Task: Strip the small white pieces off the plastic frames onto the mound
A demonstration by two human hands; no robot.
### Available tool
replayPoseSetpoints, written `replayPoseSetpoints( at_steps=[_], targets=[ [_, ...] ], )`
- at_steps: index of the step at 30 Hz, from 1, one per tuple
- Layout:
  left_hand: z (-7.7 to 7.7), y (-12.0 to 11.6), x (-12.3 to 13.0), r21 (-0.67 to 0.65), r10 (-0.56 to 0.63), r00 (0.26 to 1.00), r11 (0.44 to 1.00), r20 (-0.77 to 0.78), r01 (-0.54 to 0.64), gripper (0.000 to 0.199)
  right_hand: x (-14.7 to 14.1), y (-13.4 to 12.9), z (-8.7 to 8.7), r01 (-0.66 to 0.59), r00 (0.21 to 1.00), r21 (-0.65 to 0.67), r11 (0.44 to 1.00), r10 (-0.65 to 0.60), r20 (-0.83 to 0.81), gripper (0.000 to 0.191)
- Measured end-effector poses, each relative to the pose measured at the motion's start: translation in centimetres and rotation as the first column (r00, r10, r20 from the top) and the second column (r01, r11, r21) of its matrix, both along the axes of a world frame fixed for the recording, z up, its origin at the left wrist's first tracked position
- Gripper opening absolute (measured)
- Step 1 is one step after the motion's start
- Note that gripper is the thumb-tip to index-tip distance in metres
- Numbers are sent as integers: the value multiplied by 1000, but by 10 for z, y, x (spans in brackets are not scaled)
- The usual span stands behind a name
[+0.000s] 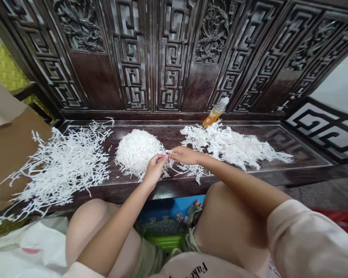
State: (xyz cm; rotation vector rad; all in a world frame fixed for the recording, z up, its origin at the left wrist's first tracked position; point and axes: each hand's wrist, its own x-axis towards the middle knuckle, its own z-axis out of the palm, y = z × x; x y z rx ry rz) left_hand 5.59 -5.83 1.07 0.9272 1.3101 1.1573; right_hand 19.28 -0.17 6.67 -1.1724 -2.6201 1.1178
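Observation:
My left hand (154, 170) and my right hand (186, 155) meet in the middle of the bench, fingertips pinched together on a small white branched sprig (168, 151), mostly covered by the fingers. Just left of them lies a round mound of short, thin white bits (139, 148). Below and beside the right hand, loose white sprigs (191, 170) rest on the wood. Farther right spreads a heap of fuller, frilly white sprigs (234, 146). On the left is a large tangle of bare white branched stems (66, 162), some hanging past the front edge.
The dark wooden bench (304, 160) has a carved lattice back (153, 58) and an armrest (321, 127) at the right. A bottle of orange drink (214, 114) stands behind the right heap. Brown cardboard (8, 158) and a white bag (31, 247) are at the left.

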Motion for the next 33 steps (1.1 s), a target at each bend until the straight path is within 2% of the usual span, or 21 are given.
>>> replayPoseSetpoints(
  at_steps=[3,6,10,13,15,18,25,27,29,30,33],
  targets=[
    [-1,-1,0,51,-7,997,999,-73,10,25,0,-3,2,8,1000,-34,999,-7,19,38],
    [-4,-1,0,133,-22,989,990,-145,42,20,0,-3,0,-28,999,15,999,28,29,37],
    [-10,0,1,176,-32,974,982,-226,73,16,1,-1,-2,-131,986,172,976,110,125,30],
    [-14,1,3,154,-49,965,984,-259,92,15,2,-1,-3,-227,957,331,916,147,249,23],
    [-15,1,5,145,-52,965,985,-259,92,15,2,0,-4,-283,940,391,876,171,297,23],
    [-14,1,8,133,-18,974,990,-226,49,16,3,2,-6,-312,929,427,849,179,324,22],
    [-6,1,20,110,88,994,991,-68,-81,17,-1,10,-1,-300,941,407,863,198,273,23],
    [-2,-8,21,120,126,991,986,-54,-119,16,7,18,5,-247,949,386,889,142,281,22],
    [2,-19,19,149,140,989,980,-54,-131,15,25,30,11,-101,949,404,909,-34,313,21],
    [4,-23,17,166,137,989,978,-52,-126,15,36,36,13,13,930,434,901,-170,325,22],
    [9,-16,1,169,136,989,978,-62,-124,13,63,46,12,88,905,484,870,-274,327,33]
  ],
)
